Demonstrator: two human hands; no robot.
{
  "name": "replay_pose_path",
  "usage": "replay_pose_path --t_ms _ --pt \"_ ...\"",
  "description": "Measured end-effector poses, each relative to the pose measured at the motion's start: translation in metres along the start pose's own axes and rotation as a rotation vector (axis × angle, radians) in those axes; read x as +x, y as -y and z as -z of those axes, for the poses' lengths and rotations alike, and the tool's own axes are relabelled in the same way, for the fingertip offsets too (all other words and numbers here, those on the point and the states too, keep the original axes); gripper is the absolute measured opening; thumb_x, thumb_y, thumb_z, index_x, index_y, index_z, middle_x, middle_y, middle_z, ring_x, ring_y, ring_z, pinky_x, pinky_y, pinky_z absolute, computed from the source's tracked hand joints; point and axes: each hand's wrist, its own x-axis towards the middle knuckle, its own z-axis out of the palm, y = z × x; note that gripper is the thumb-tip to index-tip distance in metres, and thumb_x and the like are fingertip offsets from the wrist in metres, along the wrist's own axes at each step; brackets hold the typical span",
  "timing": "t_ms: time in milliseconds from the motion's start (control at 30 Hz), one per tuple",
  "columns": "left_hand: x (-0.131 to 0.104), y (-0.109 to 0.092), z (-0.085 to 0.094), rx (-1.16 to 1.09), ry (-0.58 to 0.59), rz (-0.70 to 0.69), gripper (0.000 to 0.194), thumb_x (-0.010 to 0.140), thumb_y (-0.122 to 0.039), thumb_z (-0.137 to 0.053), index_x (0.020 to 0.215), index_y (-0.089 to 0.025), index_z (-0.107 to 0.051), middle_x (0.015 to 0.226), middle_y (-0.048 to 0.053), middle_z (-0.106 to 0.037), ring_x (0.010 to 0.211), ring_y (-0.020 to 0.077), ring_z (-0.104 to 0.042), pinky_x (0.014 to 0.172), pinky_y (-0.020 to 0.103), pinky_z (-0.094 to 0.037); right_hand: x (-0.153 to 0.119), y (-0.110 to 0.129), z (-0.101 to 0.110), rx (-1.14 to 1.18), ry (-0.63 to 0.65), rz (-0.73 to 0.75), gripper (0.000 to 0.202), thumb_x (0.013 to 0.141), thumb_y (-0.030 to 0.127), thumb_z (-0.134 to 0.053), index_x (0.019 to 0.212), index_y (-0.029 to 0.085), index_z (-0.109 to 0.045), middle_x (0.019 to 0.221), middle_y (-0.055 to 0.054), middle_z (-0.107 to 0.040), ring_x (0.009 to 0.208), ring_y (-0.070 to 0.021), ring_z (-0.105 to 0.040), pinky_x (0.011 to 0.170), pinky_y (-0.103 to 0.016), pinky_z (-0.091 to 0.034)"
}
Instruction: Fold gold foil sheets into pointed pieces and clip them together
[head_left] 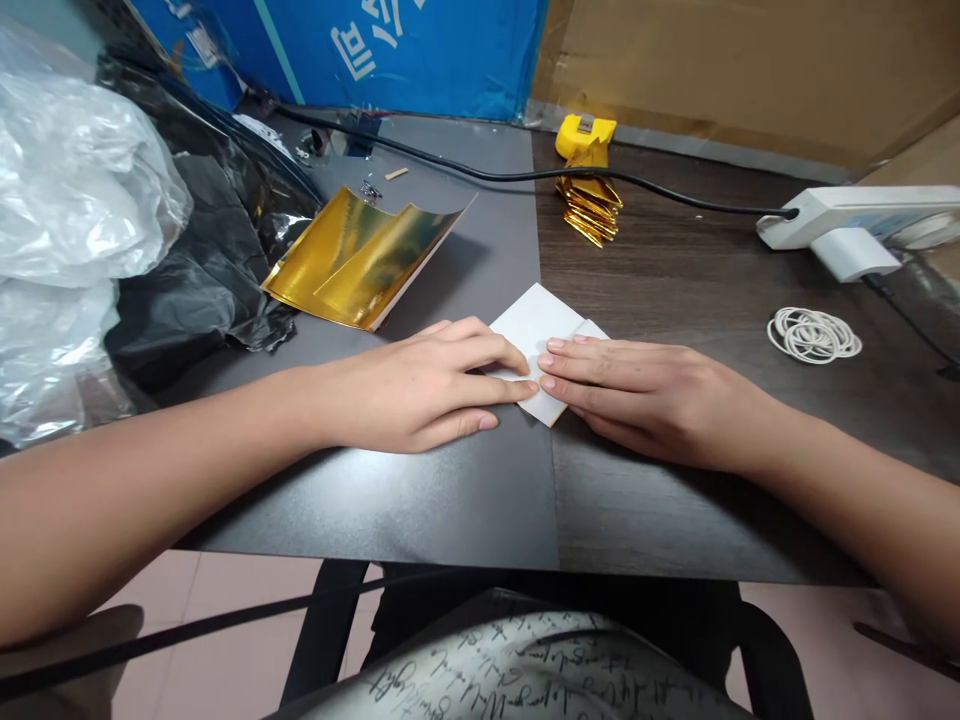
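A small piece of paper (538, 312) lies on the table with its white side up, one corner pointing away from me. A folded layer shows along its right side, and a thin gold edge shows near the bottom. My left hand (442, 385) lies on its left part, fingers spread and the index fingertip pressing near the middle. From the right, my right hand (660, 400) rests flat on the paper, fingers stretched out side by side. Both sets of fingertips almost meet. Behind my left hand, curled gold foil sheets (360, 262) lie on the table.
A stack of folded gold pieces (591, 195) lies by a yellow tape measure (585, 135). A black cable (465, 172) crosses to a white power strip (862, 210). White rubber bands (814, 335) lie right. Clear plastic (75, 170) and black plastic (202, 250) fill the left.
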Motion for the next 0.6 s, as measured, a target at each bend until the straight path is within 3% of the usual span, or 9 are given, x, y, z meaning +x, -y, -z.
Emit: replay_pose_path --t_ms 600 --pt "-0.0013 -0.0011 -0.0012 0.079 0.03 0.018 0.04 0.106 -0.033 -0.047 0.14 -0.017 -0.06 0.138 0.012 -0.059 0.12 0.0269 -0.052 0.102 0.043 -0.044 -0.0032 -0.003 -0.0078 0.064 -0.064 -0.019 0.031 0.093 0.01 -0.063 0.123 0.005 -0.068 0.127 -0.014 -0.071 0.13 -0.0264 -0.061 0.116 -0.039 -0.049"
